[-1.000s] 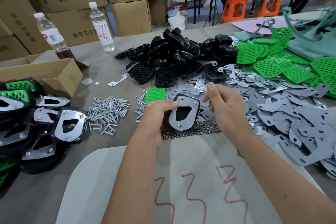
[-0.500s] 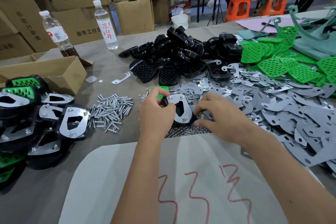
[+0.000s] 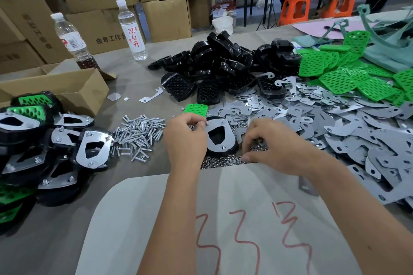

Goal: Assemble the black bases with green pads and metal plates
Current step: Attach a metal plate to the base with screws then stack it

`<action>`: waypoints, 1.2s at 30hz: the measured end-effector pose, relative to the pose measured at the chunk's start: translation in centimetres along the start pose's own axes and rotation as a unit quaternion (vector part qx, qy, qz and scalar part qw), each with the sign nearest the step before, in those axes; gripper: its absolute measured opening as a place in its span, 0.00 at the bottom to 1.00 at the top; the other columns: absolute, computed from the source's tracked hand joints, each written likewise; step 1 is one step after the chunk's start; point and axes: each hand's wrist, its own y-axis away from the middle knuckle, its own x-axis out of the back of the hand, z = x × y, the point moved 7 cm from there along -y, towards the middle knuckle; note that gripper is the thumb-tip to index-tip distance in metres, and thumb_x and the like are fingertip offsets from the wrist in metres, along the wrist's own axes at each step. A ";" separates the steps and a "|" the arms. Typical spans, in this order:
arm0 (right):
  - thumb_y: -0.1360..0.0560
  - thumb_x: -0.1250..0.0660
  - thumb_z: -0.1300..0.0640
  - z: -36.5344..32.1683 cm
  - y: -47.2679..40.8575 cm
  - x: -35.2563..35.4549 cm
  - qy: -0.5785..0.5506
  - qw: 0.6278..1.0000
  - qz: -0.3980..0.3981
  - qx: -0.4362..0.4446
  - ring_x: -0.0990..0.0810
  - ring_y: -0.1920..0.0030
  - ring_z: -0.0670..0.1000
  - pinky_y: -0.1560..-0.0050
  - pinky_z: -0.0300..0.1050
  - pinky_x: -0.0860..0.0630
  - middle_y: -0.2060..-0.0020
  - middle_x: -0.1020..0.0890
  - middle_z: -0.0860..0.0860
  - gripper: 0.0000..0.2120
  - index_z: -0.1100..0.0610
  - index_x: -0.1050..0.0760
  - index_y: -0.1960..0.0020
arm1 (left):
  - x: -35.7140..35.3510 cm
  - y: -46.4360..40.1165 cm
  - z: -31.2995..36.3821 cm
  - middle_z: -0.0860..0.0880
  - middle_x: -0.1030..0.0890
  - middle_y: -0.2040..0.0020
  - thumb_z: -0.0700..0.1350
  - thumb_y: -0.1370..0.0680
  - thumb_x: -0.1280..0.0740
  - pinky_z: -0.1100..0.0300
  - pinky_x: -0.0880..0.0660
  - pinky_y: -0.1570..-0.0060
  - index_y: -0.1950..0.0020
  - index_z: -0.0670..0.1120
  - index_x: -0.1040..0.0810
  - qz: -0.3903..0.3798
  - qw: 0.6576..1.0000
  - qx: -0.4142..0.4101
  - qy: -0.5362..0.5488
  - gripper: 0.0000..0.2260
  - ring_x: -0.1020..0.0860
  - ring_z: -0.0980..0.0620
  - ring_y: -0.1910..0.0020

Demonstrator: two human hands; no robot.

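A black base with a metal plate (image 3: 220,138) and screws on top lies on a heap of small nuts (image 3: 223,160). My left hand (image 3: 185,138) grips its upper left edge with curled fingers. My right hand (image 3: 272,147) is just right of the base, its fingertips curled down into the nuts; what they pinch is hidden. One green pad (image 3: 195,109) lies behind my left hand. Loose black bases (image 3: 223,62) are piled at the back, green pads (image 3: 346,73) at the back right, and grey metal plates (image 3: 335,123) on the right.
Loose screws (image 3: 138,136) lie left of my hands. Finished assemblies (image 3: 44,140) are stacked at the far left beside an open cardboard box (image 3: 55,89). Two bottles (image 3: 133,31) stand behind. A white sheet with red marks (image 3: 223,219) covers the near table.
The base was held up in both hands; now it is down on the nuts. My right hand has left the plate and dropped into the nuts on its right.
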 end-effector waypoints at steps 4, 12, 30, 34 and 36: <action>0.26 0.21 0.56 0.9 0.1 0.5 -0.064 0.996 0.063 -0.025 0.23 0.60 0.45 0.59 0.36 0.28 0.61 0.20 0.45 0.09 0.49 0.20 0.61 | -0.4 0.0 -0.5 0.54 0.17 0.60 0.42 0.22 0.30 0.59 0.26 0.59 0.57 0.50 0.17 -0.011 0.998 0.048 0.033 0.05 0.19 0.56 0.60; 0.28 0.22 0.68 0.0 -0.1 0.5 -0.291 0.947 0.136 0.005 0.19 0.62 0.48 0.53 0.46 0.17 0.63 0.15 0.49 0.11 0.52 0.14 0.56 | -1.2 -0.1 -0.7 0.55 0.14 0.56 0.39 0.26 0.26 0.69 0.27 0.64 0.52 0.54 0.14 -0.074 0.993 0.064 0.072 0.10 0.20 0.64 0.65; 0.31 0.19 0.64 -1.6 -0.7 -1.7 -0.279 0.954 0.106 0.040 0.22 0.63 0.56 0.62 0.44 0.26 0.64 0.18 0.49 0.08 0.51 0.12 0.59 | -1.0 0.2 -0.3 0.56 0.17 0.62 0.46 0.30 0.21 0.59 0.25 0.56 0.60 0.52 0.16 -0.029 0.998 0.041 0.028 0.05 0.18 0.57 0.57; 0.30 0.19 0.62 -1.0 -0.8 -1.8 -0.299 0.949 0.096 0.017 0.23 0.62 0.58 0.58 0.55 0.23 0.62 0.18 0.52 0.07 0.51 0.12 0.58 | -0.7 0.6 0.1 0.57 0.18 0.64 0.49 0.29 0.21 0.61 0.28 0.60 0.61 0.51 0.17 0.006 0.999 0.033 0.005 0.07 0.20 0.57 0.58; 0.29 0.20 0.62 -0.8 -0.8 -1.7 -0.307 0.948 0.080 0.017 0.22 0.61 0.57 0.55 0.59 0.21 0.60 0.18 0.53 0.07 0.51 0.12 0.56 | -0.7 0.7 0.1 0.56 0.19 0.63 0.48 0.29 0.20 0.64 0.29 0.61 0.61 0.50 0.18 0.013 0.999 0.034 0.000 0.08 0.21 0.56 0.58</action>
